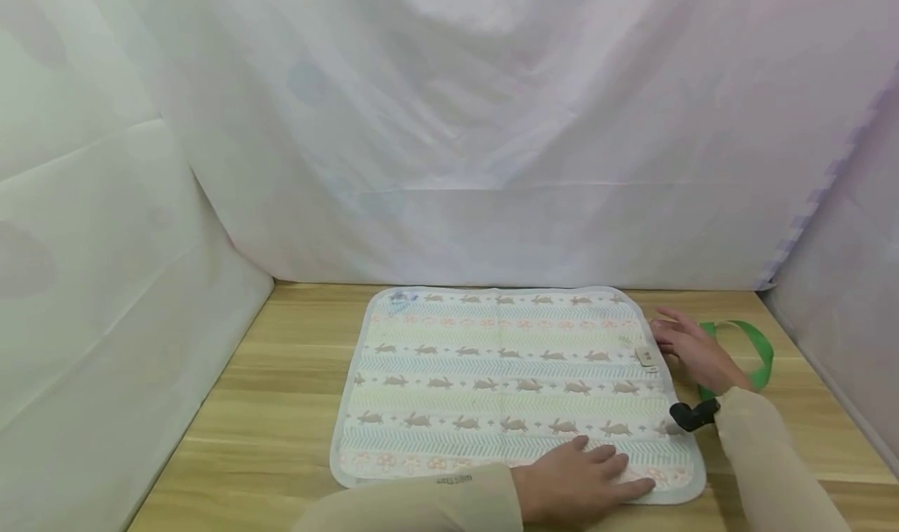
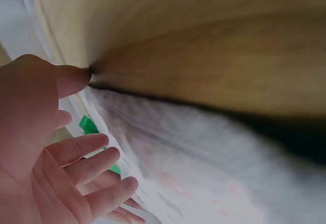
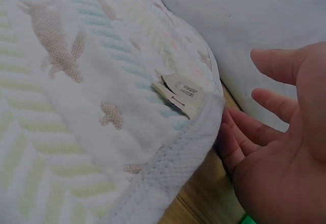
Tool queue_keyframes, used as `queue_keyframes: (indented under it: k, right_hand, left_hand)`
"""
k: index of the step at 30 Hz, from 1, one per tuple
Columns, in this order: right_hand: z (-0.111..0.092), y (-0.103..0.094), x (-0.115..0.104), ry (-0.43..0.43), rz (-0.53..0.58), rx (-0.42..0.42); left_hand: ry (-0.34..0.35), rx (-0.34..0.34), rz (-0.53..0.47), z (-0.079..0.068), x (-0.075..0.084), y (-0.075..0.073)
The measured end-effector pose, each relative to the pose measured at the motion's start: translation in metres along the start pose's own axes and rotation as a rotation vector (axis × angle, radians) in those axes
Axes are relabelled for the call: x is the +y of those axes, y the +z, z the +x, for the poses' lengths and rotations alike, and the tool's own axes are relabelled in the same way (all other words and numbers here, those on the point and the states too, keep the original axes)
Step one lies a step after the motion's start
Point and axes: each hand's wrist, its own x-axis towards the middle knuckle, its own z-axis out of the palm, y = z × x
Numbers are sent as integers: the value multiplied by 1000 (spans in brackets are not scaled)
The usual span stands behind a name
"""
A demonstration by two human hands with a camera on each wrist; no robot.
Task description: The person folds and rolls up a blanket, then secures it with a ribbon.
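A white quilted cloth [image 1: 506, 368] with rows of brown rabbits and pastel zigzags lies spread flat on the table. My left hand [image 1: 579, 477] rests at its near right edge, fingers spread over the border. Seen from the left wrist, the thumb [image 2: 71, 79] is apart from the loosely bent fingers [image 2: 97, 165]. My right hand [image 1: 695, 352] is at the cloth's right edge. In the right wrist view its lower fingertips meet the pale border [image 3: 191, 147], near a small beige label [image 3: 182, 94], while thumb and index finger stand free.
A green strap [image 1: 762, 349] curves in a loop on the wooden table [image 1: 267, 407], just right of my right hand. A black device [image 1: 691, 415] sits at the right wrist. White fabric walls [image 1: 456, 165] enclose the back and both sides.
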Motion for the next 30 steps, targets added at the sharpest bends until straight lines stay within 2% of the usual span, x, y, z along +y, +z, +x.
queue_keyframes:
  k: [6, 11, 14, 16, 18, 20, 22, 24, 28, 30]
  right_hand:
    - [1, 2, -1, 31, -3, 7]
    - [1, 3, 0, 25, 13, 13]
    - [1, 3, 1, 19, 15, 15]
    - [0, 3, 1, 8, 16, 10]
    - [-1, 3, 2, -6, 11, 2]
    - [-1, 2, 1, -20, 5, -12]
    - [-2, 1, 1, -37, -4, -29]
    - [-3, 1, 2, -42, -12, -37]
    - [-5, 0, 6, -45, -31, -48]
    - [-4, 1, 7, -58, -51, -53]
  left_hand:
    - [-22, -103, -74, 14, 7, -5]
    - [-62, -129, -165, 21, 13, -8]
    - [-62, -74, -138, 23, 16, -10]
    - [-49, 3, -6, 24, 19, -10]
    - [-84, 48, 85, 27, 24, -10]
    - [-125, 67, 146, 31, 29, -9]
    - [-155, 74, 189, 36, 33, -10]
    - [-178, 115, 227, 41, 37, -9]
    - [-220, 145, 212, 49, 44, -10]
    - [-234, 118, 164, 51, 44, -10]
